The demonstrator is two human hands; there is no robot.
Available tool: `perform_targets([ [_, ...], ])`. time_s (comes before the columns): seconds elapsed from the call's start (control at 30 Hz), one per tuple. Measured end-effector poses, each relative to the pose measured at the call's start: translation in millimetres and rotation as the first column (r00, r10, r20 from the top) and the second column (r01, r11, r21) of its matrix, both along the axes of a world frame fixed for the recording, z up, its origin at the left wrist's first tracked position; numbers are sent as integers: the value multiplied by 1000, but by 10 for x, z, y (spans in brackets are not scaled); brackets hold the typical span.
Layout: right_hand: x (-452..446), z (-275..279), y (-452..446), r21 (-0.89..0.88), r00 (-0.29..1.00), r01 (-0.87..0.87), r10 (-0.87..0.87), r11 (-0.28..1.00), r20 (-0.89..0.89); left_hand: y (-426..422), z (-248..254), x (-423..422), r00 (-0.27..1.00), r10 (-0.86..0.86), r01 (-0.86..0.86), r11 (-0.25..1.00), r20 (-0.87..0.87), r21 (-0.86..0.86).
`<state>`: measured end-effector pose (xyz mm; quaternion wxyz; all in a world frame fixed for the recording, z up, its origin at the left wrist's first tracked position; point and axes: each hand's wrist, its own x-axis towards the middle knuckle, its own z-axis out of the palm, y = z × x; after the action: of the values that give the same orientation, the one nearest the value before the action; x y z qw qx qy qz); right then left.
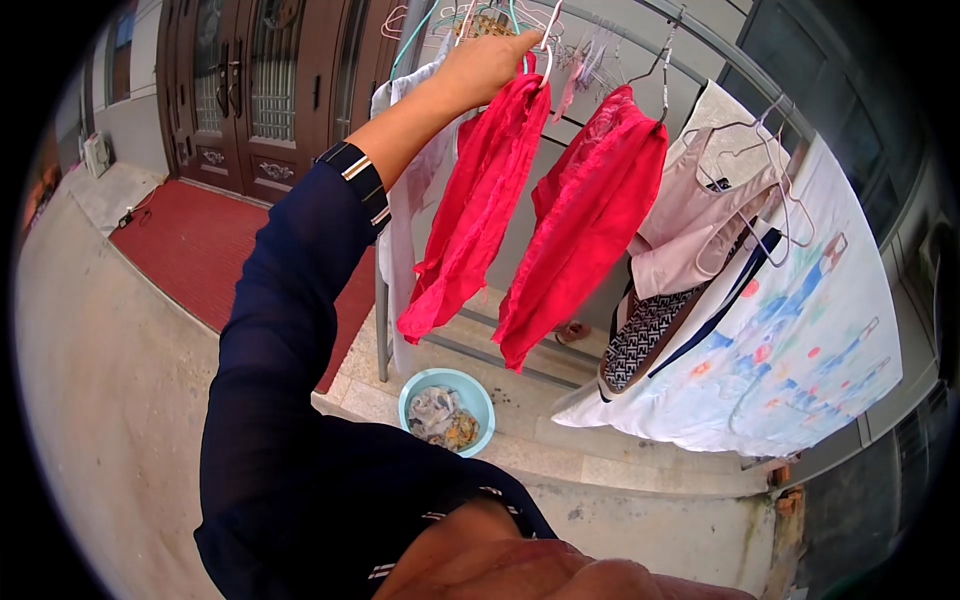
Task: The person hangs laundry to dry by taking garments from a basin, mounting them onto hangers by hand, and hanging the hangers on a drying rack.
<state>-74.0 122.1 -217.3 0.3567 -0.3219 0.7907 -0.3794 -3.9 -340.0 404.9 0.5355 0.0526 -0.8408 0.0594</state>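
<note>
Left hand (pixel 485 70): raised to the far end of the rack. Grip: fingers appear closed on the white hanger (pixel 551 22). The left red garment (pixel 480 190) hangs directly below it. Right hand: out of view; its grip cannot be determined.

Status, on the rack: the second red garment (pixel 595 225) hangs just right of the first. Further right along the rail (pixel 789 112) hang a pink top (pixel 685 215), a patterned garment (pixel 640 340) and a printed sheet (pixel 800 340). White cloth (pixel 398 240) hangs at left.

Status, off the rack: bunched cloths (pixel 437 412) sit in the blue basin (pixel 486 420) below. Judged from this layout, hanging is well advanced; only the basin's contents are visibly unhung.
</note>
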Motion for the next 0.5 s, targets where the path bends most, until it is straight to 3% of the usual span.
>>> perform_targets([
  [0.07,-25,-12,23,4,1000,-5,5,1000,5,-101,9,-51,1000,-9,9,999,-1,-47],
  [0.13,-57,-39,53,7,1000,-11,11,1000,9,-258,89,1,933,-347,305,905,99,298],
  [0.17,-69,-54,72,7,1000,-13,13,1000,13,-316,115,41,853,-511,411,783,106,466],
  [0.2,-86,-68,83,7,1000,-15,15,1000,14,-145,176,218,731,-680,515,489,-62,704],
  [0.23,-93,-74,98,7,1000,-16,16,1000,16,-154,234,313,641,-744,568,295,-188,768],
  [0.3,-118,-104,122,4,1000,-19,19,1000,15,-156,296,439,638,-691,621,200,-341,758],
  [0.4,-134,-125,166,2,999,-30,30,1000,19,570,515,603,841,-291,492,64,-456,868],
  [0.5,-154,-130,203,2,999,-47,47,999,24,2,246,501,906,-352,373,407,-233,834],
])
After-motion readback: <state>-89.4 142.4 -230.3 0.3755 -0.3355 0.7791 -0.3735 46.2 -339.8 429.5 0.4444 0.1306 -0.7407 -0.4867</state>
